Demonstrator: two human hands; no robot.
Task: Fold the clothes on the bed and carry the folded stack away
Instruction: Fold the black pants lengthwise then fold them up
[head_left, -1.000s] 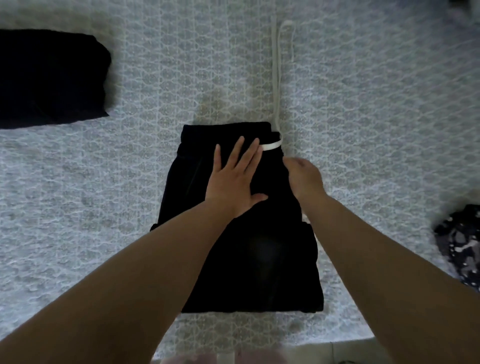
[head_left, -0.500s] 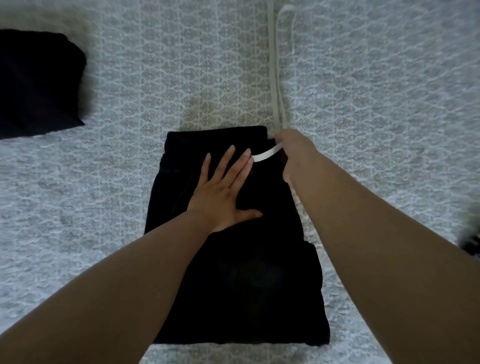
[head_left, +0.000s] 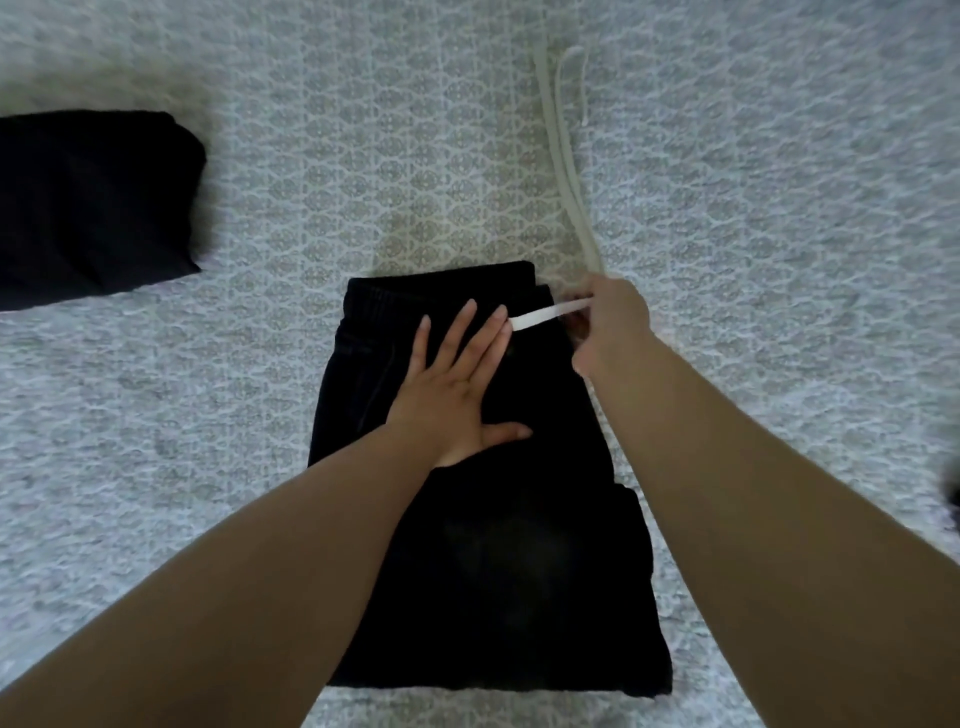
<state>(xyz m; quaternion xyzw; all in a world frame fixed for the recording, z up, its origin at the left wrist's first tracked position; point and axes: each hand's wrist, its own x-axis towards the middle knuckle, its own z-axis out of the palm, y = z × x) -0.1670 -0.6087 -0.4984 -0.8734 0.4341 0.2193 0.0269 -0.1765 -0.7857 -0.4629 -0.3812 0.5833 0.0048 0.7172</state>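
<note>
A black folded pair of pants (head_left: 498, 545) lies on the bed in the middle of the view, waistband at the far end. My left hand (head_left: 457, 384) presses flat on the upper part of the pants, fingers straight and spread. My right hand (head_left: 610, 325) is at the waistband's right corner and pinches the white drawstring (head_left: 569, 171), which runs from the waistband away across the bed. A short piece of the drawstring lies between my two hands.
A second black folded garment (head_left: 88, 202) sits on the bed at the far left. The bedspread (head_left: 779, 260) is pale grey with a woven pattern. A dark patterned item (head_left: 953, 493) peeks in at the right edge.
My right hand has moved from the pants' right side up to the waistband corner and taken the drawstring. My left hand stays flat on the pants. The view has shifted.
</note>
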